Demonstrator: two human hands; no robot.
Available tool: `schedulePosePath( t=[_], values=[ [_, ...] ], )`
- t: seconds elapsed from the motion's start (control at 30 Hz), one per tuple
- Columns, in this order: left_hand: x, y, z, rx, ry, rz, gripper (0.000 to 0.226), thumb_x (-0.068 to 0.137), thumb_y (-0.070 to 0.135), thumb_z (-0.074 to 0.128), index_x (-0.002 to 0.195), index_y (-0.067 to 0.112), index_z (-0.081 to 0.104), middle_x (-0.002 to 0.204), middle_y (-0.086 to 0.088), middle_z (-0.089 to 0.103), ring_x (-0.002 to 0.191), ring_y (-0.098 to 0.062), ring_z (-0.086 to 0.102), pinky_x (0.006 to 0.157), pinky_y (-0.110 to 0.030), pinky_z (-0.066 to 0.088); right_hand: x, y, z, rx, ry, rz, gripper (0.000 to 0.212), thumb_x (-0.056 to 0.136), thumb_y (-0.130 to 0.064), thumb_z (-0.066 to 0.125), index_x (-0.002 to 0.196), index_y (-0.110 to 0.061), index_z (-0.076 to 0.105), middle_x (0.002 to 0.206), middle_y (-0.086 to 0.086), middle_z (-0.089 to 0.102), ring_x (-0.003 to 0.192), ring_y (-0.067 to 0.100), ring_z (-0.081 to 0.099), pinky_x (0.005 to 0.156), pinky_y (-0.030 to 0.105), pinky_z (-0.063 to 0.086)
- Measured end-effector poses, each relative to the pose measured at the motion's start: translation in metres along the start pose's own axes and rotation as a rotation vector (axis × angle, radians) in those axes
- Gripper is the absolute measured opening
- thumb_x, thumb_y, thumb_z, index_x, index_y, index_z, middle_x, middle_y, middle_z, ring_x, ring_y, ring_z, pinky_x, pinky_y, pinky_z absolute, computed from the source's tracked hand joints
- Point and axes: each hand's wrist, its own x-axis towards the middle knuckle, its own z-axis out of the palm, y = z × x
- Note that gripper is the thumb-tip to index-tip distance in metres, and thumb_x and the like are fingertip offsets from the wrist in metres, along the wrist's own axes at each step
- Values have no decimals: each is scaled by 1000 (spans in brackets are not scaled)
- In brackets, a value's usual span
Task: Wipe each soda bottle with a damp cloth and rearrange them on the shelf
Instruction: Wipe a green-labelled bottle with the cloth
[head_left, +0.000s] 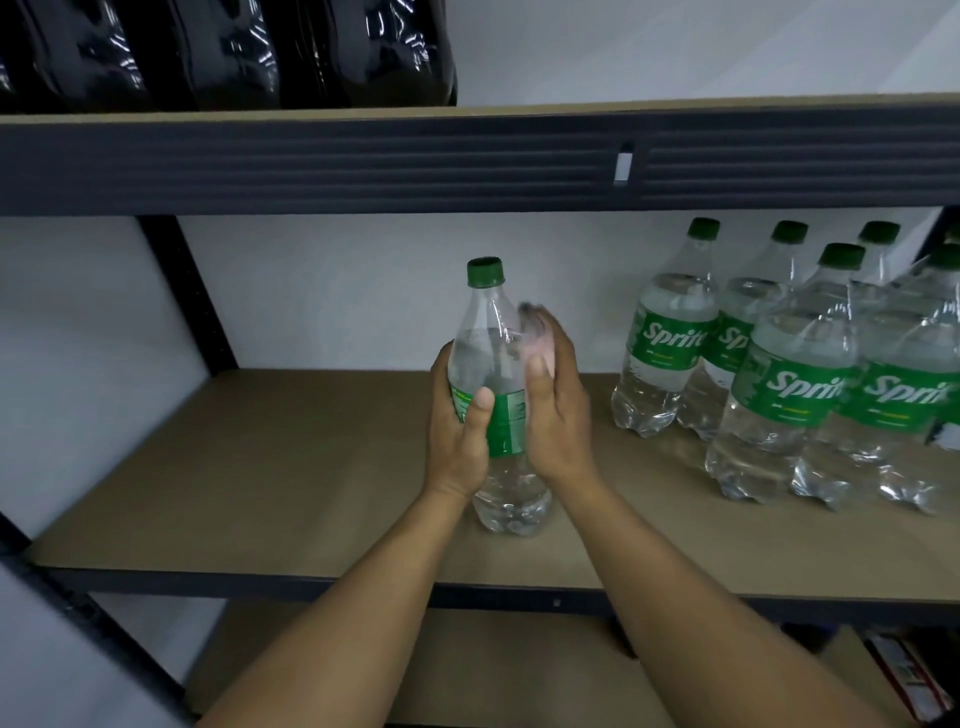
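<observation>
Bottle (491, 332) upright at the middle of the shelf (311, 467), toward its front edge. My left hand (460, 415) grips it round the label (501, 421); my right hand (558, 410) clamps the cloth (535, 332) against its shoulder. I'd keep the left firm, turn the bottle under the cloth, and work cap (485, 273) to base. Other bottles (795, 374) cluster at the shelf's right end.

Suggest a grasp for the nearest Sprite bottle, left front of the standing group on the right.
Take the bottle round its labelled middle, coming in from the front-left. It stands upright. The neighbouring bottles crowd its right and rear, and nothing stands against its front-left. The label band looks straight-walled, so it is likely steadier than the tapered shoulder above.
</observation>
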Motion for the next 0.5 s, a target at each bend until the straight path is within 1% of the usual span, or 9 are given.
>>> schedulePosePath(
  t=[0.07, 0.13, 0.17, 0.2, 0.23, 0.3, 0.33, 0.43, 0.5],
  values=[
    [-1, -1, 0, 25, 22, 3, 94, 89, 78, 57, 150, 7, 43, 139, -14, 60, 129, -33, 59, 108, -62, 46, -34, 27, 2, 58, 23, 132, 61, 103, -63, 34, 156, -34, 39, 152, -20, 52, 140, -6, 47, 118, 27, 41],
    [-2, 2, 2, 43, 28, 10, 94, 88, 79, 56, 151, 10, 43, 139, -10, 60, 130, -29, 60, 109, -56, 47, -62, 51, 3, 64, 24, 214, 62, 108, -59, 31, 160, -26, 39, 154, -14, 53, 145, 6, 47, 121, 41, 39],
    [-3, 3, 3, 43, 25, 11, 95, 88, 80, 55, 150, 10, 43, 138, -8, 61, 129, -28, 60, 108, -52, 49, -72, 58, 3, 67, 27, 247, 63, 108, -58, 30, 161, -25, 37, 156, -13, 51, 147, 8, 45, 123, 44, 37],
    [-4, 5, 5, 37, 22, 17, 95, 88, 81, 54, 149, 9, 44, 136, -7, 62, 126, -26, 62, 106, -46, 51, -78, 62, 2, 71, 35, 274, 63, 108, -59, 29, 162, -26, 37, 157, -15, 50, 148, 7, 43, 124, 40, 35],
    [-5, 6, 6, 30, 21, 26, 95, 89, 82, 51, 148, 7, 44, 133, -6, 63, 123, -25, 63, 102, -40, 51, -81, 63, 1, 74, 39, 289, 63, 107, -59, 29, 161, -26, 38, 155, -19, 51, 147, 3, 44, 123, 32, 35],
    [-5, 8, 8, 16, 22, 41, 91, 93, 79, 45, 148, 8, 43, 131, -4, 63, 121, -24, 62, 99, -37, 51, -81, 60, -2, 68, 23, 323, 61, 105, -61, 28, 156, -31, 43, 145, -29, 56, 138, -8, 48, 111, 12, 37],
    [-6, 8, 9, 14, 29, 40, 87, 94, 76, 45, 150, 10, 42, 132, 0, 63, 123, -22, 62, 99, -36, 51, -82, 59, -3, 57, 11, 347, 59, 103, -63, 28, 154, -36, 44, 140, -33, 57, 131, -14, 51, 103, 6, 38],
    [-11, 10, 9, 17, 34, 25, 83, 93, 74, 50, 153, 17, 39, 134, 12, 62, 125, -15, 62, 96, -27, 52, -81, 61, -4, 45, 1, 390, 62, 99, -69, 28, 153, -41, 45, 136, -29, 60, 119, -20, 54, 92, 1, 39],
    [-11, 11, 6, 18, 27, 2, 94, 86, 80, 57, 156, 20, 35, 138, 9, 60, 126, -13, 63, 97, -28, 55, -81, 63, -3, 40, 22, 394, 70, 98, -72, 27, 155, -37, 45, 139, -19, 62, 120, -18, 55, 93, 1, 40]
  ],
)
